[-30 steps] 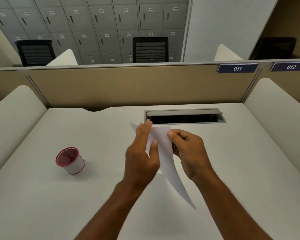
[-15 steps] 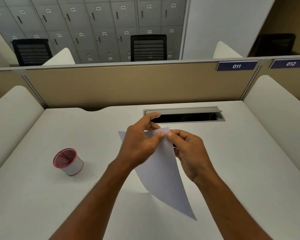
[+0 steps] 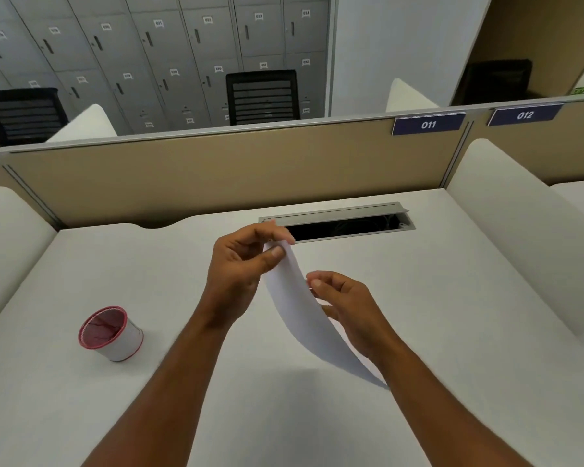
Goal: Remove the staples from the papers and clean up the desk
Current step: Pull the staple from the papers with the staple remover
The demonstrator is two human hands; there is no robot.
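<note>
A white bench (image 3: 452, 332) fills the lower part of the view, closed in by rounded white side panels and a tan partition (image 3: 216, 176) along its far edge. Set into the bench near the far edge is a grey cable slot (image 3: 344, 224) with its flap raised; the inside is dark and hard to make out. Beyond the partition stand grey lockers (image 3: 149, 55) and two black mesh chairs (image 3: 263, 96), with a third dark chair in the shaded alcove at the right.

Two blue plates on the partition read "011" (image 3: 428, 124) and "012" (image 3: 524, 115). The lockers carry small number tags, too small to read with certainty.

Above the middle of the bench the left hand (image 3: 240, 267) pinches the top corner of the white papers (image 3: 300, 298) between thumb and forefinger, its fingers curled. The sheets hang curved downward toward the near right, off the surface. The right hand (image 3: 348, 308) sits just beside the papers' right edge, thumb and fingers curled; its lower fingers are hidden behind the sheets, so I cannot tell whether it grips them. No staple can be made out.

Toward the near left of the bench stands a small white cup (image 3: 110, 333) with a red rim and reddish inside, well apart from the hands. Both forearms are cut off by the bottom edge.
</note>
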